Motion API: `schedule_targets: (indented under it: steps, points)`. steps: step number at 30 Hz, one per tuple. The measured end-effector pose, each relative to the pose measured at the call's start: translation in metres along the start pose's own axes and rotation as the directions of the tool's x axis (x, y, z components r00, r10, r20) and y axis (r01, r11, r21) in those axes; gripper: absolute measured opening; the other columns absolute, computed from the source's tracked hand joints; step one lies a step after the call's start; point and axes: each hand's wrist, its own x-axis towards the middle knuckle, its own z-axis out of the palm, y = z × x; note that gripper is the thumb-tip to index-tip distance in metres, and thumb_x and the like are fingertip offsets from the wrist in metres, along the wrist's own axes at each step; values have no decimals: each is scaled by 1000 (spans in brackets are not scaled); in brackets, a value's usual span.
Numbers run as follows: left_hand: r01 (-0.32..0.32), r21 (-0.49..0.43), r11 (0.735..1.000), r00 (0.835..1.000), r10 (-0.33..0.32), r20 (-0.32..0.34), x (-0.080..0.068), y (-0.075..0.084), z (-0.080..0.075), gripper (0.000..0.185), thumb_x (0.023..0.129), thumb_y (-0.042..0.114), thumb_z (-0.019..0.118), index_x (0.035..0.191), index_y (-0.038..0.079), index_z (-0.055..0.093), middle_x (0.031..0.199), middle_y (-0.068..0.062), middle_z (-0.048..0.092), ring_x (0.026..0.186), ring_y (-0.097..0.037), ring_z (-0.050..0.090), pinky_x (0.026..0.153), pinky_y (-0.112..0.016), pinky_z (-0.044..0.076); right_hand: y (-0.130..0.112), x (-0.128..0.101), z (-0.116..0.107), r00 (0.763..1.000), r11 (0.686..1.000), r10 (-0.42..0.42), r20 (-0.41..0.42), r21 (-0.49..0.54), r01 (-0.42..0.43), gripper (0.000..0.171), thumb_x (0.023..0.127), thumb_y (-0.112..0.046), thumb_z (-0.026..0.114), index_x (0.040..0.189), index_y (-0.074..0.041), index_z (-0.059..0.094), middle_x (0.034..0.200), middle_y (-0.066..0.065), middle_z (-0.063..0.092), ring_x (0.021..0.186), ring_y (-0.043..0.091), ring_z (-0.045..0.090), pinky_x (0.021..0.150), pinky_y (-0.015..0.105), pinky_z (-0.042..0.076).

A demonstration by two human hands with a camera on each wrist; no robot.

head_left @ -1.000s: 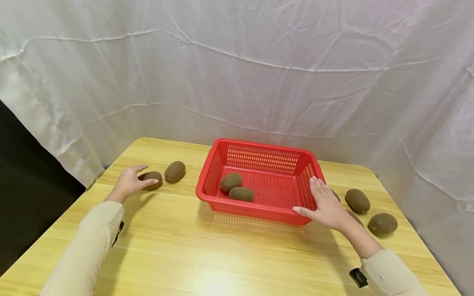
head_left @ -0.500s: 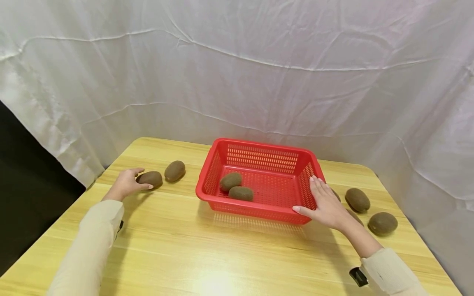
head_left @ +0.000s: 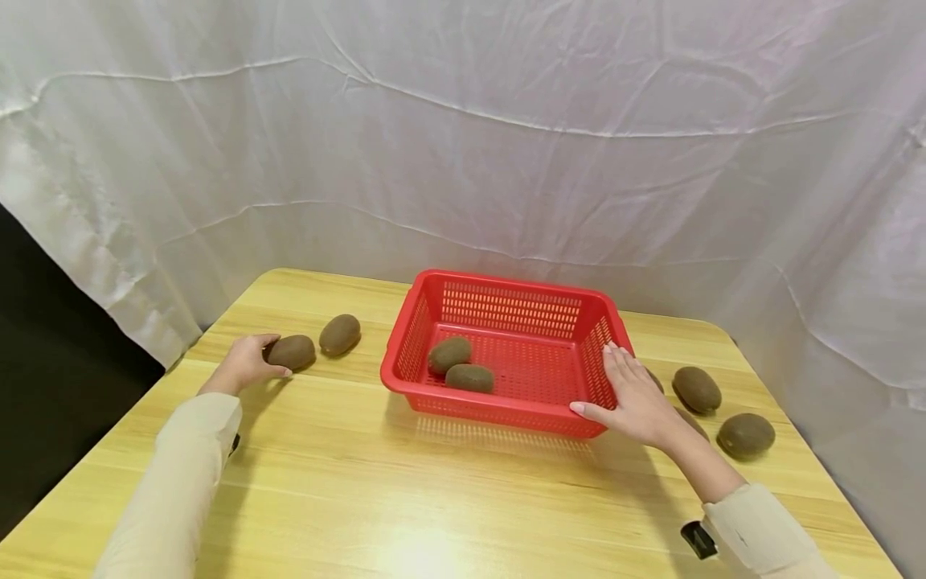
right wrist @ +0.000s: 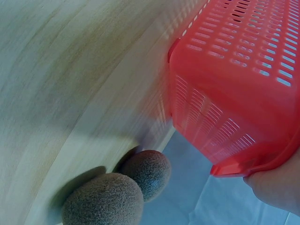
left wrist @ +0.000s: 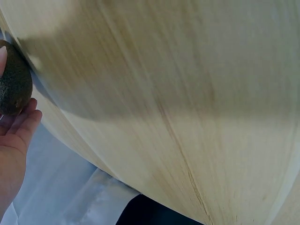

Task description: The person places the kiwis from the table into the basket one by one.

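My left hand [head_left: 269, 356] curls round a brown kiwi [head_left: 295, 351] at the table's left side, thumb in front and fingers over its far end. In the left wrist view the same kiwi [left wrist: 14, 84] lies against my fingers [left wrist: 21, 126]. A second kiwi [head_left: 340, 334] sits just right of it. A red slotted basket [head_left: 506, 410] stands mid-table with two kiwis [head_left: 449, 354] [head_left: 469, 377] inside. My right hand [head_left: 615, 386] rests flat, fingers straight, on the basket's right wall [right wrist: 234, 93].
Two kiwis [head_left: 697, 389] [head_left: 746, 435] lie on the wooden table [head_left: 434, 498] right of the basket; others are partly hidden behind my right hand. The right wrist view shows two kiwis [right wrist: 147, 171] [right wrist: 103, 201] beside the basket. A white sheet [head_left: 463, 161] hangs behind.
My left hand has drawn back a little and its fingers have curled round the kiwi. The right hand and basket have stayed put.
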Motion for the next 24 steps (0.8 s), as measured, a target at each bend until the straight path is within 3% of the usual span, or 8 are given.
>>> schedule_targets:
  steps: [11, 24]
  points:
    - [0, -30, 1000, 1000, -1, -23, -5, 0, -1, 64, 75, 15, 74, 121, -21, 46, 118, -40, 51, 105, -52, 51, 90, -56, 43, -1, 0, 0, 1000, 1000, -7, 1, -7, 7, 102, 82, -57, 57, 143, 13, 14, 151, 31, 13, 138, 48, 13, 111, 59, 14]
    - [40, -118, 992, 998, -46, -48, -10, 2, -4, 61, 80, 21, 72, 123, -16, 49, 118, -35, 55, 102, -46, 55, 85, -51, 47, -2, 0, -1, 1000, 1000, 1, 7, 1, -1, 102, 82, -56, 58, 143, 13, 13, 151, 31, 13, 138, 48, 12, 111, 59, 12]
